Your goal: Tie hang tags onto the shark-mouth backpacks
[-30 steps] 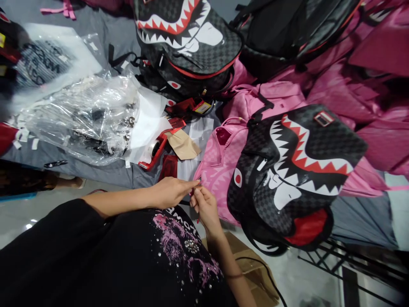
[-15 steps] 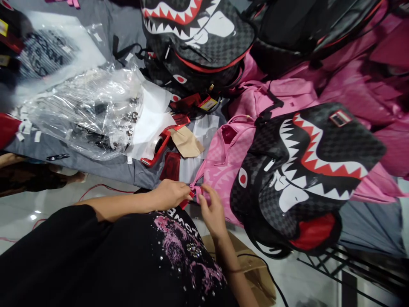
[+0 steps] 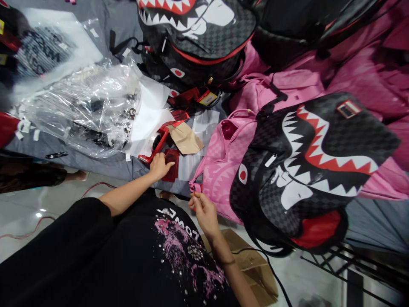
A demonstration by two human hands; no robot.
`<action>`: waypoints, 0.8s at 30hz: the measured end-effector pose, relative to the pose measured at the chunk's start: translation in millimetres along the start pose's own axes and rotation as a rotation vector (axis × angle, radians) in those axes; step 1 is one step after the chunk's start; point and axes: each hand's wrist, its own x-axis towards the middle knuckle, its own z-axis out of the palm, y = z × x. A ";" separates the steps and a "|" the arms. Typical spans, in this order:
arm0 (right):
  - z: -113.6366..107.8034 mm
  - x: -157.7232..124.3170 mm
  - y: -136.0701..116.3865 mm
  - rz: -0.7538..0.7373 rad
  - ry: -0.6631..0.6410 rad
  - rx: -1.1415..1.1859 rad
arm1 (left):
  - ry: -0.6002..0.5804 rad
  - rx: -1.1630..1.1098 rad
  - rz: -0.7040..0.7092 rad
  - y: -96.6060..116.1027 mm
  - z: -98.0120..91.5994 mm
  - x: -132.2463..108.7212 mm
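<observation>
- Grey cloth [image 3: 105, 168] is lying under a pink backpack [image 3: 220, 175].
- Left hand [image 3: 159, 166] is resting at the red tape dispenser [image 3: 162, 143], its grip hidden; seemingly fetching, it is needing a firm grasp.
- Right hand [image 3: 205, 211] is pinching, perhaps on something small, beside the pink strap [image 3: 197, 187].

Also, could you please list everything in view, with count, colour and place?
Shark-mouth backpacks: two, black-grey, right and top centre
Black bag: one, black, top right
Pink bags: several, pink, right
Plastic-wrapped packages: at least two, clear, left
Tape dispenser: one, red, centre
Paper piece: one, brown, centre
Packet: one, dark red, centre
Pen-like item: one, black, left table edge
Paper bag: one, brown, floor
Cable: count unclear, red, floor
Cloth: one, grey, table
Left hand: one, near packet
Right hand: one, by pink strap
</observation>
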 end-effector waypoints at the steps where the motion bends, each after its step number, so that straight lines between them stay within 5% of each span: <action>1: -0.5 -0.9 1.7 -0.008 -0.016 -0.020 | 0.036 0.062 -0.019 1.6 8.5 6.9; 5: 0.5 -6.4 8.1 -0.033 -0.073 -0.084 | 0.110 0.248 -0.084 8.5 34.3 16.9; 9: -4.9 -10.3 18.3 -0.049 -0.052 -0.149 | 0.133 0.235 -0.139 6.7 40.3 22.4; 24: -20.3 8.1 24.1 -0.097 -0.018 -0.158 | 0.121 -0.007 -0.136 -2.6 5.0 26.3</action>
